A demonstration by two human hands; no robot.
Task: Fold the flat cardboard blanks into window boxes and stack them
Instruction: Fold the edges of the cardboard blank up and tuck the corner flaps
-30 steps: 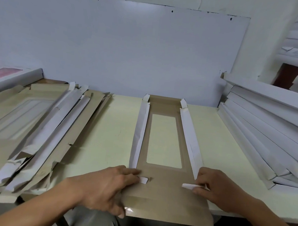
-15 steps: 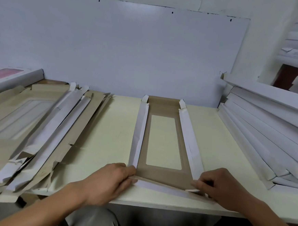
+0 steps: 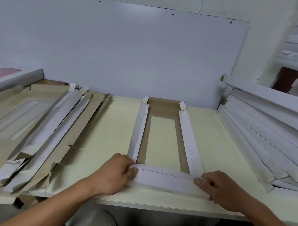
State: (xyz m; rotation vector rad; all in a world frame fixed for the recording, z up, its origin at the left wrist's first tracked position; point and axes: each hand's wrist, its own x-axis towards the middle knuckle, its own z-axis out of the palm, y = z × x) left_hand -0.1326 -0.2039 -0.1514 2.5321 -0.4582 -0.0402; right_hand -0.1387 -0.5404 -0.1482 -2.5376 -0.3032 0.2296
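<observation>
- The half-folded window box (image 3: pixel 164 140) lies flat on the pale worktop (image 3: pixel 114 133), running straight away from the hands toward the wall panel (image 3: pixel 114 47).
- Its brown inner face is up, and the window opening (image 3: pixel 164 141) shows the worktop through it.
- The two long white side flaps (image 3: pixel 138 131) are folded inward along the window, one ahead of each hand.
- The near end flap (image 3: pixel 166 181), white side up, is folded over toward the window and spans the gap between the hands, bowed slightly upward in the middle.
- The left hand (image 3: pixel 114 176) holds the left end of that flap, thumb on top and fingers curled at the corner.
- The right hand (image 3: pixel 222 190) holds the right end the same way, thumb lying across the white face and fingers curled behind.
- Both hands sit just inside the worktop's near edge, well apart from each other.
- Left of the left hand, a loose pile of flat blanks (image 3: pixel 36 130) lies fanned out, brown and white faces mixed.
- Right of the right hand, a stack of folded white boxes (image 3: pixel 267 136) leans along the worktop, reaching up to the wall.
- Beyond the blanks, at far left, is a white box with a pink window (image 3: pixel 10 77).
</observation>
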